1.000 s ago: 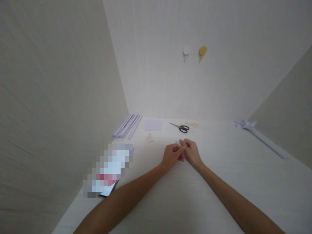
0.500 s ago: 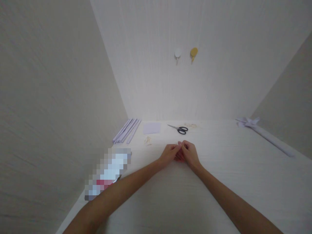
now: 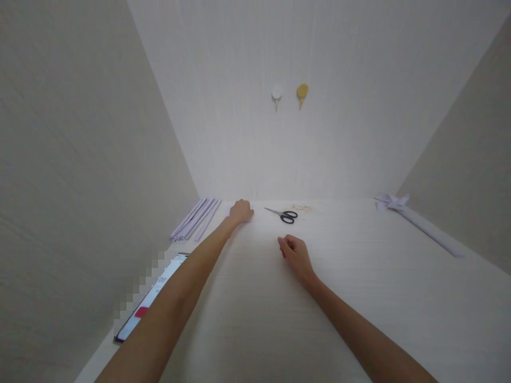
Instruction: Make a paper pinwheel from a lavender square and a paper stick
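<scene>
My left hand (image 3: 241, 211) reaches to the back of the table with its fingers curled, over the spot of a small lilac paper sheet (image 3: 229, 210), of which only a sliver shows. What those fingers hold, if anything, is hidden. Nearer to me, my right hand (image 3: 296, 254) rests in a pinch, thumb against curled fingers; anything between them is too small to make out. Scissors (image 3: 286, 216) with black handles lie between and beyond the hands, blades pointing left. Small pale scraps (image 3: 302, 208) lie behind the scissors.
Several lilac paper strips (image 3: 191, 222) lie at the back left. A phone (image 3: 154, 295) lies partly behind my left forearm. Along the right wall lies a lilac paper stick (image 3: 429, 229) with a folded, pinwheel-like top. A white hook (image 3: 277, 93) and a yellow hook (image 3: 302, 91) are on the back wall.
My hands were together over the table and are now apart. The left one has moved away and to the left onto the paper sheet; the right stays near its place. The view has shifted slightly.
</scene>
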Demonstrator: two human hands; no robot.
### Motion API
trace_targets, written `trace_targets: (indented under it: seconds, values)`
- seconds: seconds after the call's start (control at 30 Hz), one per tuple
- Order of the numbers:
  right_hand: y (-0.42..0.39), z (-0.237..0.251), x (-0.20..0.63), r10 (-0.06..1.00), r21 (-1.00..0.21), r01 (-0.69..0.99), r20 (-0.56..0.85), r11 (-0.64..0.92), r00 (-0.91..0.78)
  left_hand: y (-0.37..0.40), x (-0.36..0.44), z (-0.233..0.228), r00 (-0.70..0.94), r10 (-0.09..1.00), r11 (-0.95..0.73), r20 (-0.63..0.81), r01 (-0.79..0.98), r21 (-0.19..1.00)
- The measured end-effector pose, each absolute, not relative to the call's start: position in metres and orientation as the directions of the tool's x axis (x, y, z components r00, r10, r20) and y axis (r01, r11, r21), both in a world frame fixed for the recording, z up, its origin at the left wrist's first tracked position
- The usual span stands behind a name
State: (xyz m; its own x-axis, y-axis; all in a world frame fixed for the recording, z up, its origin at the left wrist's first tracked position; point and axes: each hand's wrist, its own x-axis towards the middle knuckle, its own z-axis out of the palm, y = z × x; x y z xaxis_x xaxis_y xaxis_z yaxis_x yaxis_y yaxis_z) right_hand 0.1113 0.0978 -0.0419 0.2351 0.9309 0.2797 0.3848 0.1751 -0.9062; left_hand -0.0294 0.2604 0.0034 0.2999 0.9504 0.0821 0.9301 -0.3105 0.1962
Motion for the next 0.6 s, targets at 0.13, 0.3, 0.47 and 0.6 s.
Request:
trace_targets:
  seconds: [0.13,0.3,0.47,0.6]
  values:
    - [0.098,-0.042,0.111,0.936,-0.904,0.392,0.274,0.171,0.223,0.274,-0.033,-0.007,0.302,0.953,-0.298,-0.015,0.946,0.126]
    - [0.098,-0.040,0.112,0.943,-0.907,0.389,0.257,0.161,0.210,0.282,-0.033,-0.015,0.302,0.949,-0.298,-0.090,0.953,0.053]
    - [0.098,-0.041,0.111,0.944,-0.908,0.387,0.253,0.158,0.210,0.286,-0.030,-0.018,0.307,0.943,-0.312,-0.130,0.950,-0.015]
    - [0.099,-0.042,0.111,0.947,-0.911,0.384,0.244,0.151,0.207,0.289,-0.029,-0.017,0.314,0.937,-0.324,-0.156,0.945,-0.045]
